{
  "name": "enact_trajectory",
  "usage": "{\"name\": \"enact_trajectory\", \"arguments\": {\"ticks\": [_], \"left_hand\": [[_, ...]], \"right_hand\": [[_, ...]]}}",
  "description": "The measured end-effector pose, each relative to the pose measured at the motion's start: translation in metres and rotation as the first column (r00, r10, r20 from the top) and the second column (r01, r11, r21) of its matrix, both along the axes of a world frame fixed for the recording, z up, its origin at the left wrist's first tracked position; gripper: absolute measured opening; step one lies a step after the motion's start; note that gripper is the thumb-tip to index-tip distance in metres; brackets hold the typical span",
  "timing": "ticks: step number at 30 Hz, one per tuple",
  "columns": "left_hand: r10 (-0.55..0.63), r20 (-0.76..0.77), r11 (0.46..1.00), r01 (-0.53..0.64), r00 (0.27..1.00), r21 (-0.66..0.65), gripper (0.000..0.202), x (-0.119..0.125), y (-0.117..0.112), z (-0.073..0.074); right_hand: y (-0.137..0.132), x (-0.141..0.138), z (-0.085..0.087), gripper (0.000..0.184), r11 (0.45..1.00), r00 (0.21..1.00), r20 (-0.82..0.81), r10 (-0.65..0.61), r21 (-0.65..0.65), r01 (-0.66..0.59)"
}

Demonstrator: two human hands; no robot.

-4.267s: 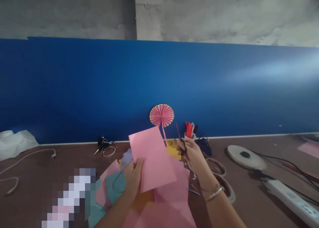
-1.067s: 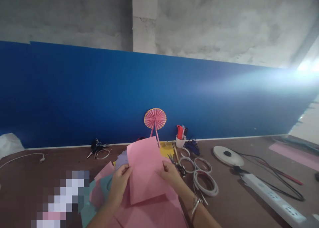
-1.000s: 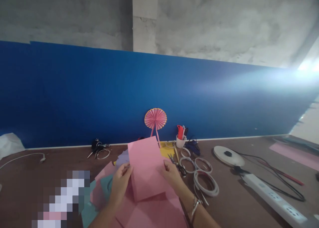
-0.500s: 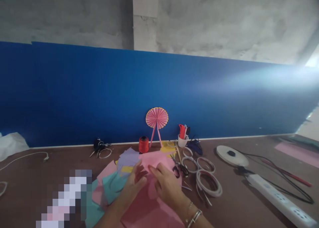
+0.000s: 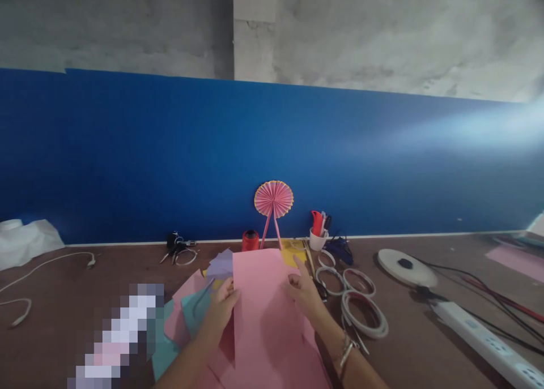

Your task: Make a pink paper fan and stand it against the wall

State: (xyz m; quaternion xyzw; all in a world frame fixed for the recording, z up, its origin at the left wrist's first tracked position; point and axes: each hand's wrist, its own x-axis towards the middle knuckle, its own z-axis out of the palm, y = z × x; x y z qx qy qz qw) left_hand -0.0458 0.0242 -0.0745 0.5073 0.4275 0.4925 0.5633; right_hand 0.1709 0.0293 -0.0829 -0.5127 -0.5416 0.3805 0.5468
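A long pink paper sheet (image 5: 259, 304) stands raised in front of me, its top edge level with the red spool. My left hand (image 5: 224, 305) pinches the sheet's left edge between thumb and fingers. On the opposite edge, my right hand (image 5: 304, 293) grips with thumb and bent fingers, one finger pointing up. More pink paper lies beneath it. To the left are teal paper (image 5: 196, 305) and purple paper (image 5: 220, 264); yellow paper (image 5: 293, 254) shows behind. Scissors (image 5: 321, 290) are mostly hidden by my right wrist.
Behind the sheet stand a pleated pink paper fan (image 5: 274, 200), a red thread spool (image 5: 250, 240) and a white cup (image 5: 318, 239) of tools. Rolls of strip (image 5: 364, 314) lie right, near a round white device (image 5: 406, 268) and a power strip (image 5: 480, 335). Keys (image 5: 181, 247) lie back left.
Both hands have moved apart to the two sides of the pink sheet. The sheet has been lifted from the pile and now covers the middle of it. The view has shifted slightly.
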Motion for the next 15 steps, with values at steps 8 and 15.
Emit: {"name": "enact_trajectory", "arguments": {"ticks": [8, 15], "left_hand": [[0.372, -0.612, 0.860, -0.012, 0.698, 0.509, 0.056, -0.004, 0.001, -0.021], [-0.115, -0.930, 0.778, 0.614, 0.349, 0.134, 0.075, 0.009, -0.029, -0.001]], "right_hand": [[-0.005, -0.004, -0.008, 0.052, 0.980, 0.816, 0.572, 0.082, -0.195, 0.038], [-0.017, -0.010, 0.001, 0.036, 0.986, 0.671, 0.732, 0.117, -0.167, 0.010]]}}
